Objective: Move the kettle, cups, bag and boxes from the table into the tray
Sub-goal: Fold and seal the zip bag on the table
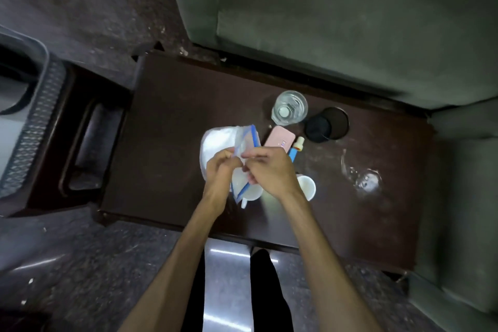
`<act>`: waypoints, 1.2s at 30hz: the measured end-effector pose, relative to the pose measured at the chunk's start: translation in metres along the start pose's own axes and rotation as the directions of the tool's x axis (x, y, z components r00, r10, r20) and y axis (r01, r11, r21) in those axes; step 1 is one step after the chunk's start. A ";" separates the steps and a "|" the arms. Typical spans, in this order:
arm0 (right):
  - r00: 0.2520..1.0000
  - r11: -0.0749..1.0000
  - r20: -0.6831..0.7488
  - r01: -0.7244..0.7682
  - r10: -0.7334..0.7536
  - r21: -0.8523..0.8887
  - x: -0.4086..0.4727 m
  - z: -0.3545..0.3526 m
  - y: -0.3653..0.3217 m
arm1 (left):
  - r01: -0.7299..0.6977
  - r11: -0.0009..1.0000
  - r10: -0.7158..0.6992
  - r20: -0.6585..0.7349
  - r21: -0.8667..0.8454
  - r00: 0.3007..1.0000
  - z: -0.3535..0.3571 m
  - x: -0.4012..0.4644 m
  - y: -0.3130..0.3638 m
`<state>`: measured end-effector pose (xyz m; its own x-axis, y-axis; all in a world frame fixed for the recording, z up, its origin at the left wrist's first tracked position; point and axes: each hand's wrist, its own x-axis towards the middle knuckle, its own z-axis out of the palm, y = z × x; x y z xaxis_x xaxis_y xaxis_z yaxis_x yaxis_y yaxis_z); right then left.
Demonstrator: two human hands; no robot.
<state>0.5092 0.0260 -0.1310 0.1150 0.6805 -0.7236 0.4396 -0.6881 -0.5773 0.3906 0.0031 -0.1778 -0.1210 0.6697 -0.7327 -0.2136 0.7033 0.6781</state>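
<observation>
1. Both hands are meeting over the middle of the dark brown, glossy wooden counter (pixel 175 116), and they are hiding much of what is lying beneath them.
2. The left hand (pixel 222 170) and the right hand (pixel 269 170) are pinching the clear plastic zip bag with a blue seal strip (pixel 245 140); the fingers of each hand are closed together on the bag's edge, holding it just above the counter.
3. What the bag is holding is hard to make out; it is looking pale and mostly see-through.
4. A white rounded lidded shape (pixel 215 143) is sitting under the bag, partly covered, and its identity is unclear.
5. Two white ceramic cups are peeking out from under the wrists: one with a handle (pixel 252 194) below the bag, another (pixel 307 186) just right of the right hand.
6. A flat pink rectangular box (pixel 277 137) is lying just beyond the right hand, with a blue and cream tube-like item (pixel 296 145) beside it, partly hidden.
7. A clear drinking glass (pixel 289 110) is standing upright farther back, next to a dark round cup (pixel 327 124).
8. A clear glass piece (pixel 363 178) is lying well to the right, blurred.
9. The grey plastic tray with a lattice wall (pixel 40 116) is being cut off at the left edge.
</observation>
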 end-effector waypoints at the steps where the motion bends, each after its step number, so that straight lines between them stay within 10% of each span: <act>1: 0.999 0.998 0.026 -0.033 0.032 0.060 0.004 0.001 0.005 | 0.013 1.000 -0.013 0.001 -0.002 1.000 0.002 -0.002 0.000; 7: 0.996 0.972 -0.078 0.017 -0.036 -0.236 0.015 0.010 0.029 | -0.034 0.999 0.035 -0.109 0.002 0.993 0.002 0.004 -0.007; 25: 0.967 0.924 -0.237 -0.010 -0.087 -0.382 0.042 0.041 0.026 | -0.059 0.998 0.059 -0.047 -0.013 0.997 -0.004 0.012 -0.007; 36: 0.929 0.987 -0.363 0.012 -0.071 -0.162 0.018 0.028 0.010 | -0.334 0.905 0.401 -0.264 0.265 0.877 0.001 0.004 -0.005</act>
<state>0.4907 0.0239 -0.1606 0.3992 0.7723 -0.4942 0.5796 -0.6302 -0.5167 0.3921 0.0022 -0.1838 -0.4478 0.8065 -0.3861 0.1037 0.4757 0.8735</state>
